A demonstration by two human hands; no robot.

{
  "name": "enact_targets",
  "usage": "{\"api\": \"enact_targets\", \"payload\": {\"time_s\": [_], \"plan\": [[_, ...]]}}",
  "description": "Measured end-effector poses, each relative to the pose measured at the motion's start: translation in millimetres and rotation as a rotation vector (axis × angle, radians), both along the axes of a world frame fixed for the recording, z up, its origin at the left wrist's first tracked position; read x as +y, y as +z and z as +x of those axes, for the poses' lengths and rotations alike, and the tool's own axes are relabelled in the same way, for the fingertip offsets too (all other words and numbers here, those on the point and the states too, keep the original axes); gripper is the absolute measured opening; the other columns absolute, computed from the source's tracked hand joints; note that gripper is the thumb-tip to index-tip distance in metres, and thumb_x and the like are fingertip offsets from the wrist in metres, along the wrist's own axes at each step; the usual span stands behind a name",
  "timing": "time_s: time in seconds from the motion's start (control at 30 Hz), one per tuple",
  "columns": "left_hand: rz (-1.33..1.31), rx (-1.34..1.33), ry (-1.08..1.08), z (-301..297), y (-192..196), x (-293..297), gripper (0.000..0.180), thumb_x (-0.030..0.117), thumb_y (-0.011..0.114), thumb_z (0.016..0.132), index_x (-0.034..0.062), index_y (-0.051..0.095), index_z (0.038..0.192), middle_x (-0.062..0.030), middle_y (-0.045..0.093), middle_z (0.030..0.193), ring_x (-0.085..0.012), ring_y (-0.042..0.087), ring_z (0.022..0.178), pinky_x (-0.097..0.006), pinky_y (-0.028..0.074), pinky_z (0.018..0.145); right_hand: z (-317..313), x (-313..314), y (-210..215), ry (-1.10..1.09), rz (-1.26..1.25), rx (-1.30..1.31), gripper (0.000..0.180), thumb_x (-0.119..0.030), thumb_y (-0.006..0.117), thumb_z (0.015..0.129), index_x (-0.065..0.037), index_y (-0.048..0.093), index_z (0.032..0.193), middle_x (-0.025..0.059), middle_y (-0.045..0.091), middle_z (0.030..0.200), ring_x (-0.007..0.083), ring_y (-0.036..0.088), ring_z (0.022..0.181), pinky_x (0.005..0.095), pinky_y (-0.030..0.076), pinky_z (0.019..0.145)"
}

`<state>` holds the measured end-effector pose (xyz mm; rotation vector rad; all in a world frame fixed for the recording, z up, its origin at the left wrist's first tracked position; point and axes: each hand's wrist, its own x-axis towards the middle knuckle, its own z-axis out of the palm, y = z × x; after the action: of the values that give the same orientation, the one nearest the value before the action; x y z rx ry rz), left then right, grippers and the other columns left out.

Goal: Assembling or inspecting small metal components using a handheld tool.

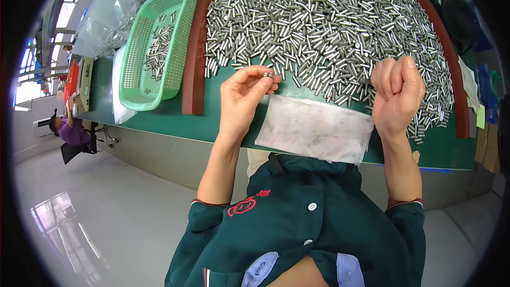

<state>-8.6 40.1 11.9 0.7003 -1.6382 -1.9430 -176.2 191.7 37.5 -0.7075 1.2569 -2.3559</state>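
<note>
A small metal pin (268, 75) is pinched between the thumb and fingers of the left hand (244, 95), just above the near edge of a large heap of metal pins (324, 26) on a green table (175, 122). The right hand (397, 95) is closed in a fist at the heap's near right. A white cloth (313, 127) lies between the hands. A green basket (154, 48) sits to the left.
</note>
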Motion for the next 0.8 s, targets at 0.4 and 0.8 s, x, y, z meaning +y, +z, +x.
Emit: {"api": "enact_targets", "payload": {"time_s": [0.4,0.8], "plan": [[-1.222,-0.268,-0.122,5.7,-2.4,42.7,0.018,-0.002,0.062,0.064,0.0040,0.057,0.081,-0.0071,0.050,0.075,-0.0237,0.049,0.066,-0.033,0.041,0.057,3.1,-4.7,-2.7,0.042,0.011,0.031,0.037,-0.019,0.033,0.089,-0.009,0.027,0.054,-0.0012,0.026,0.046,0.0071,0.019,0.043,0.0234,0.018,0.042],[-1.065,-0.323,-0.030,8.2,-3.5,39.8,0.012,0.001,0.063,0.066,0.0019,0.058,0.077,-0.0082,0.051,0.074,-0.0236,0.049,0.068,-0.032,0.040,0.060,47.9,-36.3,15.2,0.318,-0.031,-0.273,0.039,-0.022,0.030,0.089,-0.010,0.028,0.052,-0.0015,0.026,0.042,0.0078,0.018,0.040,0.0235,0.018,0.040]]}}
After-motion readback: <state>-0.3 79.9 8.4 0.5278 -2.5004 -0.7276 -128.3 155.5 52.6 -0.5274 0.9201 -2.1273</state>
